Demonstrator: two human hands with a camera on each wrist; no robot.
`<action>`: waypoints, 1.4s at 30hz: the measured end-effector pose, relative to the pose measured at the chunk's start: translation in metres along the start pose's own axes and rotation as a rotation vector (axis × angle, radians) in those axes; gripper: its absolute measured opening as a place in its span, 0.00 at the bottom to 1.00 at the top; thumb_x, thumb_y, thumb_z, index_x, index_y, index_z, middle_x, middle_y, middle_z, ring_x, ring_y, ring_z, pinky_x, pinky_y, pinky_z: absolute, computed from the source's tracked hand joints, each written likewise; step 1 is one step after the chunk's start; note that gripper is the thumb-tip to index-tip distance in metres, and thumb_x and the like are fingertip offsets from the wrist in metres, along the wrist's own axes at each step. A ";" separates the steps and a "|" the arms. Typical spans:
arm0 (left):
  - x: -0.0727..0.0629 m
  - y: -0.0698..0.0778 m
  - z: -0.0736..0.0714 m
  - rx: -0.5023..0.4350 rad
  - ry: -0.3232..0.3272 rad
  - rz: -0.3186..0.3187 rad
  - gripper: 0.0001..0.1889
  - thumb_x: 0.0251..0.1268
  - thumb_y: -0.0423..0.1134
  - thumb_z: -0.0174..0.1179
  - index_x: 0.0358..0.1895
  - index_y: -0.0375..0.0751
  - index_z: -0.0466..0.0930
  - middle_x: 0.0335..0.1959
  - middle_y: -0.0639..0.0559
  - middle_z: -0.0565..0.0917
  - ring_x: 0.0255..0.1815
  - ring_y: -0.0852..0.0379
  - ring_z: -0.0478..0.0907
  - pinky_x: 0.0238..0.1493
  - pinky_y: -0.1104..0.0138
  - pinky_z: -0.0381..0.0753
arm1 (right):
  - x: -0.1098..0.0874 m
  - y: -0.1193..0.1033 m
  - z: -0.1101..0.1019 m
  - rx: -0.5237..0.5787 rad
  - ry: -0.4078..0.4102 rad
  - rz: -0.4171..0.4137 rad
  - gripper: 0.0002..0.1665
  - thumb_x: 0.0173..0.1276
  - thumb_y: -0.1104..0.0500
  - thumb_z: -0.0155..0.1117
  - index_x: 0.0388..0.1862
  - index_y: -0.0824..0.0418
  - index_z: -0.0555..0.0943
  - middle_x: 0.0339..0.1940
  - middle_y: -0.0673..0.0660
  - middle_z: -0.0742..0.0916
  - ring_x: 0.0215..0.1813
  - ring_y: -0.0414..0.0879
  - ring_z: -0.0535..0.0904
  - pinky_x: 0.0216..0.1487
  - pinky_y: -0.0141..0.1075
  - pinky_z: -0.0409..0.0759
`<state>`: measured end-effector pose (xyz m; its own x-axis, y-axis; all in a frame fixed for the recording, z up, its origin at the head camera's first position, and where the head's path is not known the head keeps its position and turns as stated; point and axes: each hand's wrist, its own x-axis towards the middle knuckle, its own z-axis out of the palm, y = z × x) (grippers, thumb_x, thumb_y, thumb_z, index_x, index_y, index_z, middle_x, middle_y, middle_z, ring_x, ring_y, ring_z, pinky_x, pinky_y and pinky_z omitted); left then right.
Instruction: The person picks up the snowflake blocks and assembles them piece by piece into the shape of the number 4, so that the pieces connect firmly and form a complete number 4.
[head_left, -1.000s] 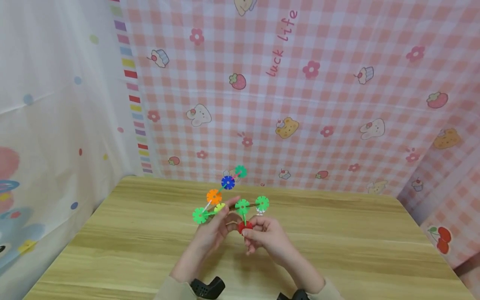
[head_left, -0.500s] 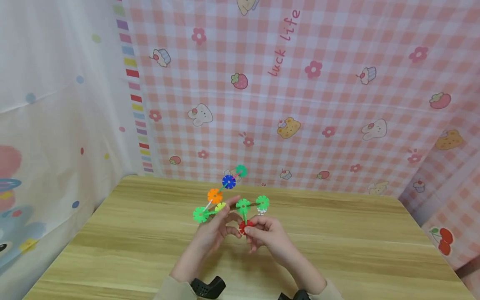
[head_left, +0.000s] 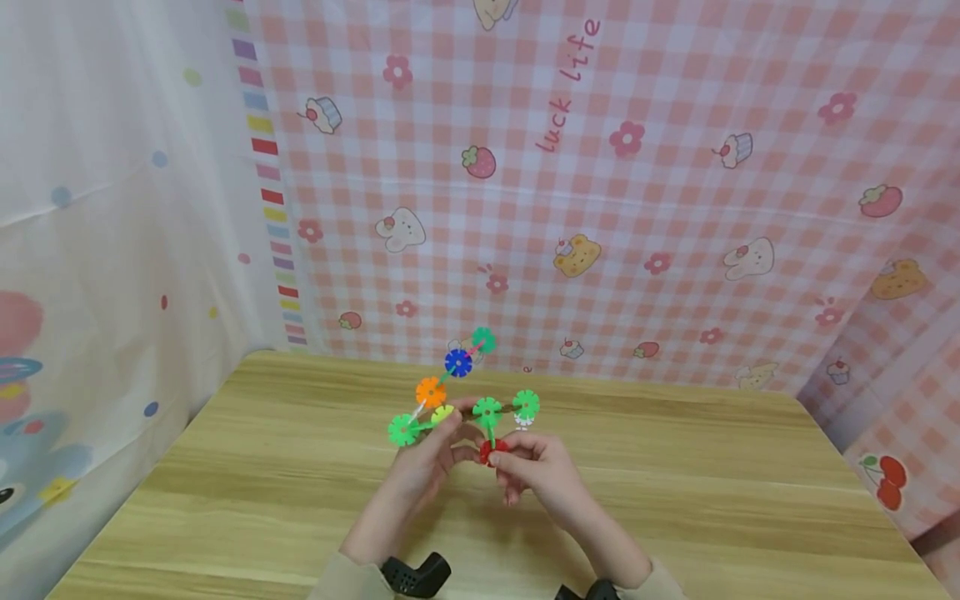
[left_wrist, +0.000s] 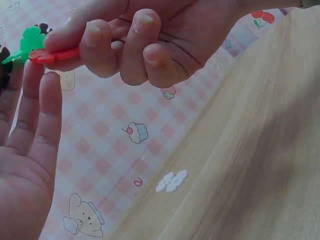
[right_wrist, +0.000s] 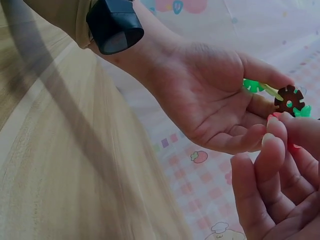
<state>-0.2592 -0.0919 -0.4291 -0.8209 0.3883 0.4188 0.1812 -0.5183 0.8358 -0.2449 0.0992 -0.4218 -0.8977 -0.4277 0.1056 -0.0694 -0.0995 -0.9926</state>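
A chain of notched snowflake discs is held above the table. In the head view it runs from a teal disc [head_left: 483, 340] through a blue disc [head_left: 458, 362] and an orange disc [head_left: 431, 392] to a green disc [head_left: 403, 430]. It bends on through a yellow disc [head_left: 443, 415] to more green discs [head_left: 487, 412] on the right. My left hand [head_left: 429, 462] grips the chain by the yellow disc and a brown disc [right_wrist: 289, 100]. My right hand [head_left: 536, 467] pinches a red disc [head_left: 491, 452] joined below a green one; left fingertips touch or nearly touch it.
A loose white snowflake disc [left_wrist: 171, 181] lies on the wooden table [head_left: 712, 500] beyond the right hand. A pink checked cloth [head_left: 675, 208] hangs behind the table, a white dotted cloth [head_left: 150, 250] on the left. Black wrist devices [head_left: 417, 575] sit on both forearms.
The red disc has tilted slightly between the right fingertips, and the right fingers have shifted a little on it. The left hand keeps its grip on the chain, which has barely moved.
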 end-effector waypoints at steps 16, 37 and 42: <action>0.001 0.003 0.003 -0.010 0.042 0.027 0.15 0.79 0.41 0.43 0.57 0.48 0.79 0.39 0.50 0.83 0.38 0.58 0.79 0.41 0.64 0.83 | 0.001 -0.003 0.001 0.032 0.027 0.067 0.02 0.64 0.68 0.63 0.36 0.65 0.79 0.28 0.53 0.81 0.19 0.41 0.77 0.23 0.34 0.81; 0.000 0.004 0.012 -0.165 0.105 -0.210 0.14 0.77 0.47 0.47 0.57 0.50 0.75 0.54 0.44 0.71 0.45 0.54 0.77 0.40 0.55 0.84 | 0.004 0.000 -0.001 -0.164 0.110 -0.023 0.13 0.61 0.65 0.69 0.37 0.76 0.81 0.34 0.55 0.86 0.31 0.43 0.76 0.27 0.33 0.78; -0.001 0.004 0.013 -0.138 0.139 -0.210 0.14 0.77 0.46 0.47 0.56 0.47 0.74 0.55 0.44 0.71 0.44 0.52 0.78 0.38 0.55 0.85 | 0.005 0.005 -0.001 -0.181 0.130 -0.026 0.12 0.61 0.65 0.69 0.36 0.76 0.81 0.34 0.56 0.85 0.29 0.43 0.75 0.26 0.31 0.77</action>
<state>-0.2507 -0.0840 -0.4218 -0.9007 0.3948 0.1811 -0.0681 -0.5402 0.8388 -0.2503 0.0976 -0.4263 -0.9424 -0.3061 0.1346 -0.1599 0.0588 -0.9854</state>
